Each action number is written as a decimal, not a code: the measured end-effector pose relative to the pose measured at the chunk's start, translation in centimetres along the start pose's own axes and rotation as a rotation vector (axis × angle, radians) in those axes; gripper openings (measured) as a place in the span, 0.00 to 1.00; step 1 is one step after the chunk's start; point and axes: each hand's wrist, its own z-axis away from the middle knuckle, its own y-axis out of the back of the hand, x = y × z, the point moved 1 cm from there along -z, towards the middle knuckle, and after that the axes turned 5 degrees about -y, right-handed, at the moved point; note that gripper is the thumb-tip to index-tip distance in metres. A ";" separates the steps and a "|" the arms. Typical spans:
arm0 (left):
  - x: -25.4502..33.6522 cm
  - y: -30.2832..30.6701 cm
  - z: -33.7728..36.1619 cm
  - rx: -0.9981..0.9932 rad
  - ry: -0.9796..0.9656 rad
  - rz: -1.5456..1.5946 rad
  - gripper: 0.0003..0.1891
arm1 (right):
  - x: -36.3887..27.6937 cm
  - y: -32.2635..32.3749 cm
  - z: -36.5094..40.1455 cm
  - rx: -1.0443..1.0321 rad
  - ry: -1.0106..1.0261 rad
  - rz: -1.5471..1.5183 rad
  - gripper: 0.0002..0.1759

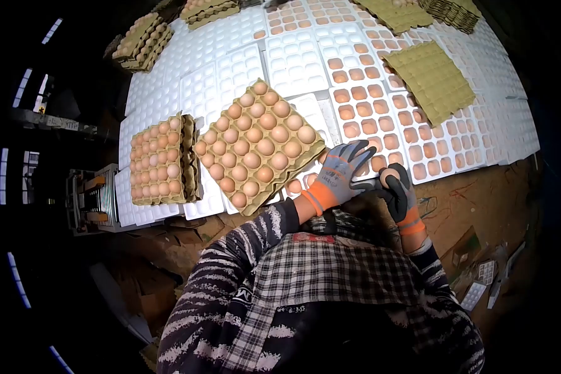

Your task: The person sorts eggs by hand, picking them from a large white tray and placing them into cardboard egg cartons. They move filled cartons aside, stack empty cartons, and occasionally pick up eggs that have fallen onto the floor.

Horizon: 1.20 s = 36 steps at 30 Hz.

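Note:
My left hand [340, 174], in a grey and orange work glove, reaches over the near edge of a white foam egg tray [353, 138]. Its fingers and thumb are spread apart above the tray's pockets, and what lies under the palm is hidden. Close beside it, my right hand [397, 194] in a matching glove has its dark fingers curled around a brown egg [391, 181]. Left of my hands, a pulp carton [318, 144] full of brown eggs [265, 146] lies at an angle on the white trays.
More stacked egg cartons stand at the left [190, 162] and far left [144, 43]. A pulp carton [433, 81] lies face down on filled foam trays at the right. A metal frame [93, 199] adjoins the table's left side. Litter [480, 283] covers the floor at right.

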 end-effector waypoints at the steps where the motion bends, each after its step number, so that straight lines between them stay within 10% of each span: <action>1: 0.1 -1.3 -1.6 -0.053 -0.003 0.012 0.40 | 0.5 2.6 0.7 0.084 -0.067 -0.088 0.14; 4: 0.4 -5.2 -7.1 -0.124 -0.110 -0.037 0.34 | 4.3 10.8 3.1 0.416 0.083 0.112 0.18; 5: 1.0 -7.0 -9.6 -0.150 -0.186 -0.040 0.33 | 5.5 11.9 4.6 0.506 -0.329 -0.590 0.19; 13: 7.0 -21.9 -22.3 -0.538 -0.609 -0.213 0.33 | 28.8 23.6 12.2 1.120 -0.487 -1.211 0.25; 15: 6.8 -24.1 -21.7 -0.564 -0.629 -0.396 0.33 | 39.9 24.2 12.6 1.067 -0.567 -1.313 0.32; 18: 6.7 -24.5 -21.4 -0.557 -0.682 -0.376 0.32 | 37.3 27.1 11.2 0.971 -0.541 -1.265 0.32; 30: 4.6 -23.6 -20.2 -0.688 -0.337 -0.486 0.41 | 63.7 23.3 -10.1 1.004 -0.433 -1.265 0.33; 36: 3.0 -24.5 -21.5 -0.791 -0.357 -0.558 0.41 | 65.5 21.6 -16.5 0.984 -0.929 -0.666 0.28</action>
